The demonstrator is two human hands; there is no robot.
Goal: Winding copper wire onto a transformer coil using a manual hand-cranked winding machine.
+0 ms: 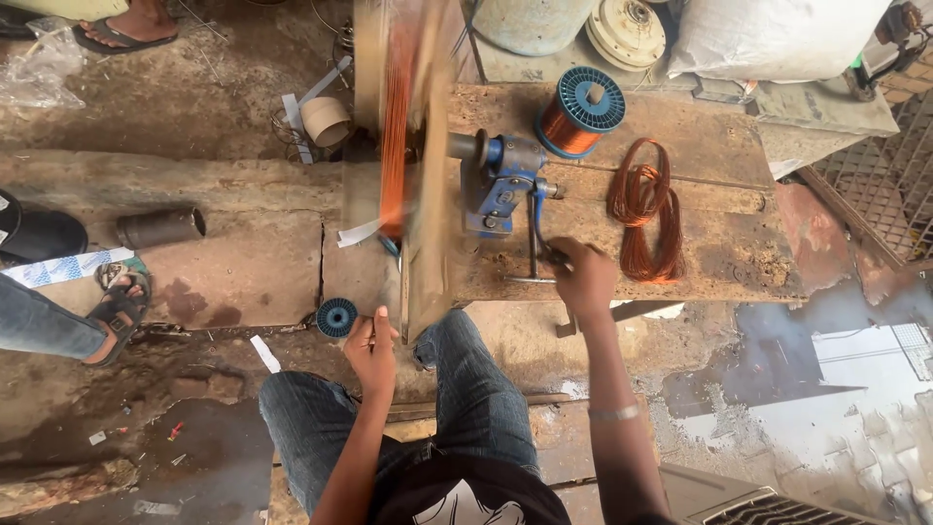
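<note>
My right hand point(581, 277) is gripping the crank handle point(536, 243) mid-frame, fingers closed; my left hand point(372, 342) is pinching wire beside the blurred former point(413, 156), copper coil point(643, 209) lying right.

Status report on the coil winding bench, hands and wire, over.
Right hand gripped on the winder crank. Left hand beside the blurred wooden former with copper wire. Loose coil lies right of the crank, apart.
</note>
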